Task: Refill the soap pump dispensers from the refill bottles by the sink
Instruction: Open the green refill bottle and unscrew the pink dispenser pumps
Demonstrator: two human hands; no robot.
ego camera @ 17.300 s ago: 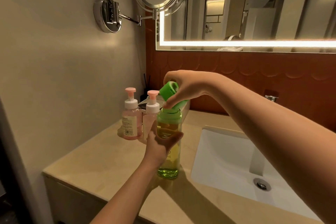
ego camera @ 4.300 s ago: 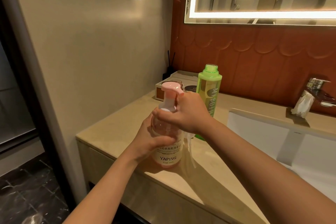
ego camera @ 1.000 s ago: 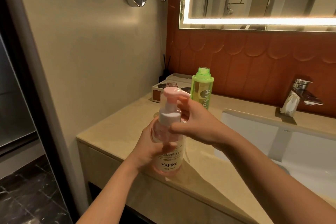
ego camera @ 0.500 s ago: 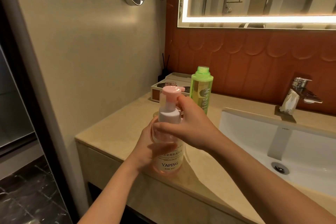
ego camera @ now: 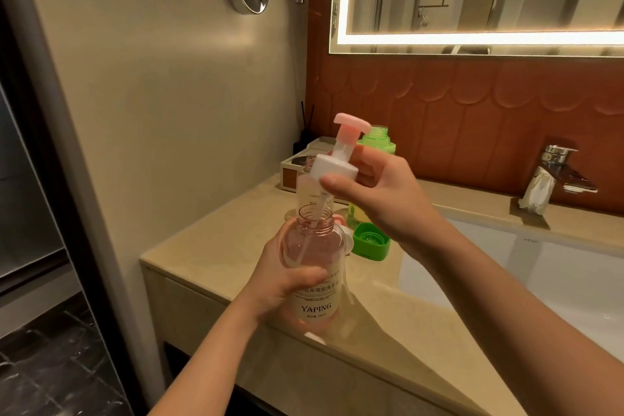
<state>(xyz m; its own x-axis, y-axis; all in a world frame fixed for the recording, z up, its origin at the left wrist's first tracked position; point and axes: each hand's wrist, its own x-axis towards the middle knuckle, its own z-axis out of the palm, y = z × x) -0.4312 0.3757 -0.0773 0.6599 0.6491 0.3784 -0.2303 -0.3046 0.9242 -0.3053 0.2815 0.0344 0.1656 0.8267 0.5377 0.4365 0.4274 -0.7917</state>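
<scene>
While the left hand [ego camera: 287, 284] wraps round the pink dispenser bottle [ego camera: 315, 267], fingers curled across its label & the base seemingly down on the surface [ego camera: 209, 246], the right hand [ego camera: 381, 199] pinches the white collar of the pump head [ego camera: 336, 165] w/ thumb & fingertips. It holds the pump tilted just above the bottle's open neck, and the dip tube hangs down into that neck. Behind the right hand stands the green refill bottle [ego camera: 377, 142], uncapped, mostly hidden by the hand. Its green cap [ego camera: 369, 241] lies open side up on the surface, below the right hand & just right of the left-hand bottle. A 2nd pink dispenser [ego camera: 308, 189] sits behind the pump head, partly hidden. The sink [ego camera: 489, 236] is beyond the right forearm.
</scene>
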